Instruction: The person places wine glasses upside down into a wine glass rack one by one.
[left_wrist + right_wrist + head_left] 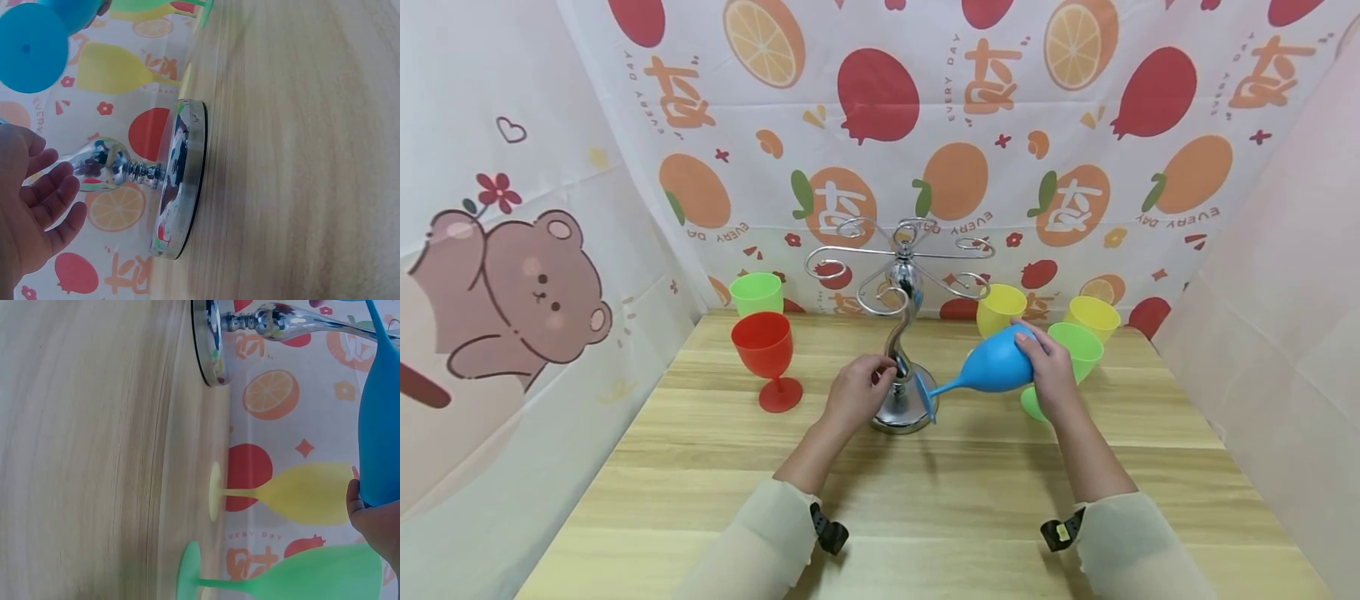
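Note:
My right hand grips a blue plastic goblet by its bowl near the rim. The goblet is tipped on its side in the air, its round foot toward the left, overlapping the stand's base in the head view. In the middle of the table stands a chrome goblet stand with curled wire arms. My left hand is close to the stand's post, fingers loosely bent with nothing between them. In the left wrist view, the goblet's blue foot faces the camera above that hand.
At left, a red goblet stands before a green goblet. To the right are two yellow goblets, one farther left and one at the far right, plus a green goblet. A printed cloth hangs behind the wooden table.

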Demonstrator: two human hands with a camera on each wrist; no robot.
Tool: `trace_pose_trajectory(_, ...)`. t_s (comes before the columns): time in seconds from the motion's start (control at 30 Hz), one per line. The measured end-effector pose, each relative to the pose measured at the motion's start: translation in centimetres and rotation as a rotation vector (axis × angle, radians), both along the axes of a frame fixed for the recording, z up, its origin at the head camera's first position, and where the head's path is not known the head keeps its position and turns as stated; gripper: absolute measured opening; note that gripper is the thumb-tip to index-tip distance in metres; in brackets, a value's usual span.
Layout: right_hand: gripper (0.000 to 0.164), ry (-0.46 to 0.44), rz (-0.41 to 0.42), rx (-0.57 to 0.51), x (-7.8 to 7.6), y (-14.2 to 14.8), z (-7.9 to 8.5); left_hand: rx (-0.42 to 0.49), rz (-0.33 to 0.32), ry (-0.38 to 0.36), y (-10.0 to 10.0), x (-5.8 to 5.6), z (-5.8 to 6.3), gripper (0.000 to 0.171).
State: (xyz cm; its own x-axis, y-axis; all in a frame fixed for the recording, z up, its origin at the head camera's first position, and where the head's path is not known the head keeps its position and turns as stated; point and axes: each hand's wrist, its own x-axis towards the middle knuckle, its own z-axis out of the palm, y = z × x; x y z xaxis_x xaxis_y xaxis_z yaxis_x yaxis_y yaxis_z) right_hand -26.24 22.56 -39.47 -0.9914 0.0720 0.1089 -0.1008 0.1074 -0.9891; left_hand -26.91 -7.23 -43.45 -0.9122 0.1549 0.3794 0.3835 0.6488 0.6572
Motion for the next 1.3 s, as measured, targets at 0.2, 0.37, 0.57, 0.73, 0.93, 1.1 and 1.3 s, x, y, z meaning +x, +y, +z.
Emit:
trace_pose_trajectory(0.2,0.057,-0.013,0.069,-0.192,0.3,-0.7,0.2,0.032,-0.026,-0.022,0.3,0.3,0.0,0.016)
trace_pose_trajectory(0.37,0.057,-0.018,0.112,-0.314,0.6,-1.2,0.0,0.096,-0.082,-0.051,0.9,0.7,0.2,0.014)
trace_pose_trajectory(0.57,0.057,-0.097,0.15,-0.448,1.0,-2.0,-0.5,0.193,-0.125,-0.095,1.6,1.2,0.5,0.019)
trace_pose_trajectory(0.73,0.056,-0.14,0.173,-0.518,1.3,-2.8,-0.8,0.181,-0.214,-0.006,2.2,1.5,0.6,0.04)
trace_pose_trajectory(0.93,0.051,-0.169,0.185,-0.582,1.5,-3.6,-1.2,0.123,-0.291,0.141,2.7,1.7,0.6,0.053)
trace_pose_trajectory(1.1,0.057,-0.199,0.173,-0.593,1.5,-4.2,-1.6,0.181,-0.329,0.021,3.3,2.2,1.2,0.071)
trace_pose_trajectory(1.3,0.057,-0.239,0.194,-0.591,1.7,-4.6,-2.0,0.239,-0.361,-0.003,4.0,2.6,1.3,0.084)
